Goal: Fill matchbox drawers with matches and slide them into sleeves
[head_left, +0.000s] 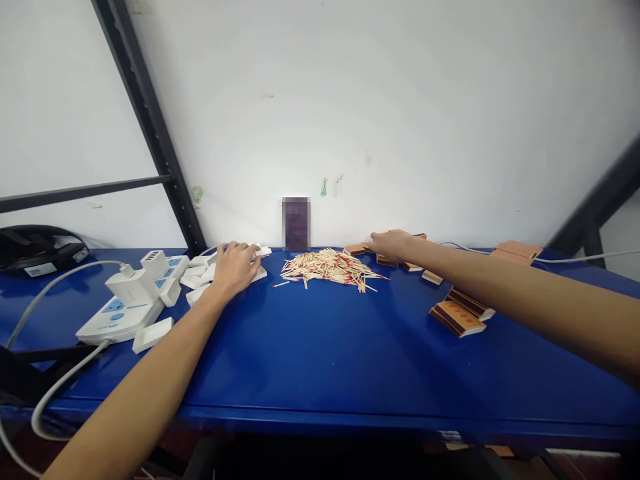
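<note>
At the back left, my left hand reaches over a cluster of small white matchbox trays, its fingers curled on a white matchbox tray. My right hand is at the back right among brown matchbox sleeves. Its fingers are bent together at a matchbox sleeve, and the hand itself partly hides them. Between both hands lies a loose heap of red-tipped matches, with a few strays at its front edge.
A white power strip with plugged-in chargers and cables stands left, beside a single white tray. More matchboxes lie under my right forearm. A blurred dark upright rectangle stands by the wall. Black metal posts flank the blue table.
</note>
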`<state>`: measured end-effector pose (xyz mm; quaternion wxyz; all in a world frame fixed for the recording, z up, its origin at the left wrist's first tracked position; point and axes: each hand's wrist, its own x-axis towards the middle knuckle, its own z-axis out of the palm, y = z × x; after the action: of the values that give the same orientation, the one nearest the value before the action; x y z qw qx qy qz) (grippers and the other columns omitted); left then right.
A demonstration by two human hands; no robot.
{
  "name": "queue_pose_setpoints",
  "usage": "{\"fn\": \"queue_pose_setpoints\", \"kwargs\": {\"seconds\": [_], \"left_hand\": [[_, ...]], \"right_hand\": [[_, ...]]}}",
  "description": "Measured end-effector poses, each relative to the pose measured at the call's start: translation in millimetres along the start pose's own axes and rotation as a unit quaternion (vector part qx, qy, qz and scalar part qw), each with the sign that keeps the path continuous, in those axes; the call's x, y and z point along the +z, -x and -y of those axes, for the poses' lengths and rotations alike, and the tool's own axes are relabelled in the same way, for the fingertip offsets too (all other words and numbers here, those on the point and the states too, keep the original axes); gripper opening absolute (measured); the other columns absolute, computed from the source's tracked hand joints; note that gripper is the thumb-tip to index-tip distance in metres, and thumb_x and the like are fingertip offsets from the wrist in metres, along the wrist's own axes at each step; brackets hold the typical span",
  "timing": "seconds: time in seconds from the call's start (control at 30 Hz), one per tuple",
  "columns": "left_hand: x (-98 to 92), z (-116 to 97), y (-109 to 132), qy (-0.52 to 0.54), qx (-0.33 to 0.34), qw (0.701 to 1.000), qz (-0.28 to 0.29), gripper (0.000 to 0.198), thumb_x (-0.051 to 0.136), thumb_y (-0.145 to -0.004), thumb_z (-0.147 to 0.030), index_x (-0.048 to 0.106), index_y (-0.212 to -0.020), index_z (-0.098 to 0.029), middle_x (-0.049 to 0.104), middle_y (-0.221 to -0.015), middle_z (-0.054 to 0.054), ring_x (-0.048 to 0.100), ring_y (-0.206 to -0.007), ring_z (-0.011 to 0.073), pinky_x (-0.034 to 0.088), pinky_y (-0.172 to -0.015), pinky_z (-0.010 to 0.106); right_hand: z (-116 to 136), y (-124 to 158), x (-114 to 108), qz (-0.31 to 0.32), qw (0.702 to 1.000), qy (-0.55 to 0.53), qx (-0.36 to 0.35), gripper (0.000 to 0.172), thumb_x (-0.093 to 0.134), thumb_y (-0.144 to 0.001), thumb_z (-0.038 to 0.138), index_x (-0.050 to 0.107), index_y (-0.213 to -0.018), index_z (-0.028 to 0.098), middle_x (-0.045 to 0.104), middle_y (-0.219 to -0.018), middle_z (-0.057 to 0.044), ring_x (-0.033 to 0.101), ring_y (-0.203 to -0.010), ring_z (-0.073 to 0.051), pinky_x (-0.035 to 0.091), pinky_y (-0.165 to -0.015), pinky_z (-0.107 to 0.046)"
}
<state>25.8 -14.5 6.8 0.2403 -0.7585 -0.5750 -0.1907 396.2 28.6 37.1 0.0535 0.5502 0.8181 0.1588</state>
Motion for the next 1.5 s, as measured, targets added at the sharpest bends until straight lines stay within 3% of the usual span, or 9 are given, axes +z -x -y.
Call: {"fn": "queue_pose_setpoints", "kwargs": {"seconds": [0.17,0.37,0.47,0.57,0.67,0.87,1.0,1.2,1.5], "left_hand": [[-23.8,-20,4,0.183,0.07,0.98,-0.044,0.029,0.041,-0.093,-0.034,0.064,-0.091,-0.016,0.067,-0.093,0.008,0.055,-0.088,0.0226,0.04,-0.081,0.036],[-39.7,-78,26,0.283,0.295,0.904,0.126,0.016,0.045,-0.082,-0.019,0.057,-0.071,-0.017,0.058,-0.076,0.003,0.052,-0.075,0.0165,0.04,-0.071,0.029],[-41.4,-93,33,0.278,0.339,0.882,0.17,0.007,0.052,-0.076,-0.019,0.058,-0.073,-0.017,0.057,-0.077,0.002,0.052,-0.074,0.0165,0.04,-0.071,0.029],[-37.6,-89,32,0.283,0.318,0.892,0.151,0.012,0.051,-0.083,-0.025,0.06,-0.08,-0.018,0.059,-0.081,0.003,0.053,-0.077,0.0171,0.04,-0.072,0.029],[-27.6,-74,24,0.247,0.235,0.935,0.101,0.022,0.042,-0.09,-0.026,0.06,-0.082,-0.018,0.06,-0.081,0.004,0.054,-0.08,0.0185,0.04,-0.073,0.031],[-12.8,-48,14,0.15,0.094,0.979,0.097,0.018,0.048,-0.084,-0.028,0.062,-0.091,-0.02,0.061,-0.084,0.004,0.056,-0.084,0.0231,0.041,-0.072,0.034],[-13.8,-44,12,0.117,0.124,0.979,0.112,0.014,0.051,-0.08,-0.028,0.062,-0.083,-0.02,0.061,-0.083,0.006,0.055,-0.082,0.0245,0.04,-0.072,0.035],[-11.8,-38,12,0.133,0.138,0.97,0.151,0.011,0.051,-0.078,-0.024,0.059,-0.075,-0.019,0.061,-0.079,0.005,0.055,-0.075,0.022,0.04,-0.069,0.034],[-3.8,-40,14,0.243,0.181,0.937,0.173,0.018,0.048,-0.078,-0.016,0.063,-0.087,-0.02,0.063,-0.078,0.003,0.057,-0.079,0.0192,0.042,-0.071,0.03]], "right_hand": [[-1,11,-25,0.054,0.996,0.06,-0.033,0.021,0.063,-0.078,0.008,0.067,-0.098,0.012,0.06,-0.111,-0.018,0.061,-0.081,-0.022,0.04,-0.065,-0.032],[25,36,-90,-0.036,0.998,0.055,-0.02,0.02,0.056,-0.085,0.028,0.063,-0.096,0.013,0.061,-0.103,-0.015,0.057,-0.073,-0.021,0.036,-0.059,-0.032],[55,59,-99,0.018,0.997,0.02,-0.067,0.014,0.056,-0.082,0.024,0.062,-0.09,0.015,0.065,-0.089,-0.011,0.057,-0.068,-0.019,0.035,-0.056,-0.031],[88,86,-83,0.025,0.989,0.003,-0.147,0.018,0.058,-0.077,0.016,0.061,-0.095,0.017,0.066,-0.086,-0.008,0.06,-0.067,-0.019,0.035,-0.055,-0.029],[109,108,-62,0.035,0.971,-0.022,-0.234,0.029,0.059,-0.073,0.011,0.06,-0.101,0.016,0.067,-0.092,-0.009,0.064,-0.075,-0.021,0.039,-0.058,-0.029],[101,114,-63,0.047,0.962,-0.126,-0.237,0.04,0.065,-0.074,0.021,0.061,-0.114,0.021,0.066,-0.107,-0.009,0.065,-0.091,-0.024,0.046,-0.069,-0.031],[102,82,-63,-0.01,0.958,-0.188,-0.215,0.034,0.053,-0.086,0.026,0.059,-0.119,0.019,0.065,-0.115,-0.01,0.062,-0.099,-0.024,0.046,-0.078,-0.032],[137,31,-38,-0.02,0.959,-0.192,-0.207,0.023,0.049,-0.088,0.017,0.066,-0.103,0.014,0.069,-0.1,-0.012,0.063,-0.09,-0.022,0.044,-0.075,-0.03],[144,23,-29,-0.013,0.956,-0.174,-0.234,0.02,0.052,-0.085,0.01,0.071,-0.093,0.01,0.069,-0.092,-0.013,0.062,-0.086,-0.02,0.041,-0.075,-0.027]]}}
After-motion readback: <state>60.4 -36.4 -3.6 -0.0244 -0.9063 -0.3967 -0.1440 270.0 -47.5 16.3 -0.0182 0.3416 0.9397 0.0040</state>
